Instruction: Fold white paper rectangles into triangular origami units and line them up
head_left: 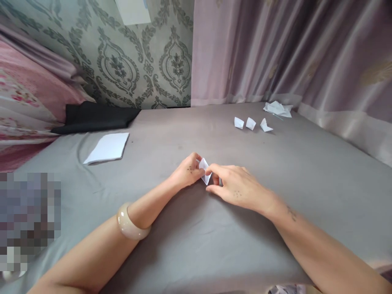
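Observation:
A small folded white paper piece is held just above the grey cloth, between my two hands. My left hand pinches its left side with thumb and fingers; a pale bangle circles that forearm. From the right, my right hand touches the paper with its index finger, the thumb lower near the paper's bottom point. Part of the paper is covered by my fingers. Three similar folded paper pieces stand in a row farther off: one on the left, one in the middle, one on the right.
A stack of white paper sheets lies at the left, before a folded black cloth. Crumpled or folded white papers rest at the back right by the curtain. Grey cloth covers the surface. A blurred patch hides the lower left.

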`<state>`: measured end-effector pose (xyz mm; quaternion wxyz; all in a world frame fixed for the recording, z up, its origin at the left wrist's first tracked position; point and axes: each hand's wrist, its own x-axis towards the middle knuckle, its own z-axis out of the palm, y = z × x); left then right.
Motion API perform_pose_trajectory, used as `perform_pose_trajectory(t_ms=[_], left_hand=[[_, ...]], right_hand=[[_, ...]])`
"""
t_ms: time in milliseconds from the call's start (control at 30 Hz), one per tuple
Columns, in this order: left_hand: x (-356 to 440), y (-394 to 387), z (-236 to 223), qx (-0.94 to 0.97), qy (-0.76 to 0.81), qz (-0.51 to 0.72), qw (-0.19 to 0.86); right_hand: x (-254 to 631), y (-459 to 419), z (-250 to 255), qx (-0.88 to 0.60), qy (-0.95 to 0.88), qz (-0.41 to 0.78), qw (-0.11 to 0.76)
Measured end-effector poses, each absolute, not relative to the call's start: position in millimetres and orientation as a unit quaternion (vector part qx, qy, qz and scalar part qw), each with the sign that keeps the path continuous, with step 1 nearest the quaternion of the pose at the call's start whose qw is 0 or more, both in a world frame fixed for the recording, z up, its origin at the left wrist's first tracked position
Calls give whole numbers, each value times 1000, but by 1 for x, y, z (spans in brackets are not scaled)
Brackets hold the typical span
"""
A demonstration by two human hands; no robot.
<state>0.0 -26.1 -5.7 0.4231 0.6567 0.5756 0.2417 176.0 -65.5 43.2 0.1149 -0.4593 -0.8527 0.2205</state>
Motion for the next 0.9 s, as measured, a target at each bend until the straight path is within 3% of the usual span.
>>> perform_pose_trajectory(t_ms=[300, 900], left_hand=[[0, -26, -5, 660, 574, 246, 418], [-4, -29, -4, 650, 577, 237, 435]], right_hand=[[169, -69, 34, -446, -885, 116, 72], [168, -68, 28, -422, -904, 48, 51]])
